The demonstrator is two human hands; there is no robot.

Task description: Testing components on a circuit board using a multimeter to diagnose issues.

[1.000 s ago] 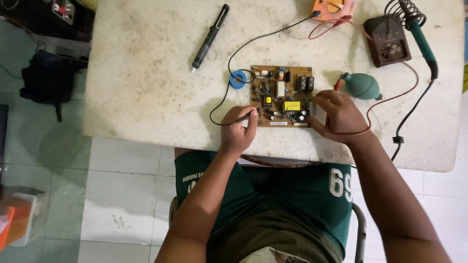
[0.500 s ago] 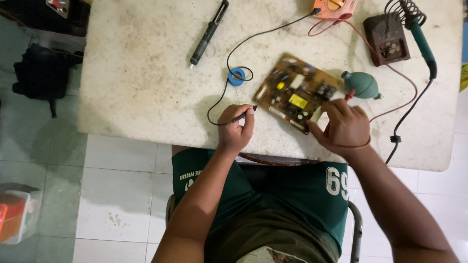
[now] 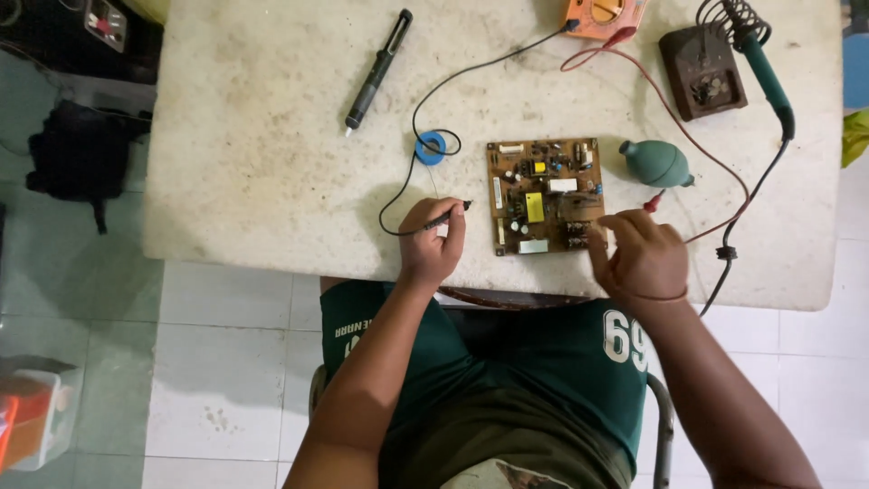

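Note:
A brown circuit board (image 3: 543,195) lies flat on the stained white table (image 3: 272,163), its long side running away from me. My left hand (image 3: 433,243) rests just left of the board and grips a black test probe (image 3: 448,215) whose tip points at the board's left edge. A black wire runs from the probe up to the orange multimeter (image 3: 605,14). My right hand (image 3: 644,255) sits at the board's near right corner, fingertips touching its edge. It holds a red test probe (image 3: 652,204) on a red wire.
A black pen-shaped tool (image 3: 378,71) lies at the back left, with a blue solder spool (image 3: 430,148) near it. A green rubber blower bulb (image 3: 656,163) sits right of the board. A soldering iron (image 3: 769,77) leans in its stand (image 3: 704,71) at the back right.
My right hand has turned the board about a quarter turn, from lying sideways to lengthwise. My left hand lifted the black probe off the board and now holds it just to the left.

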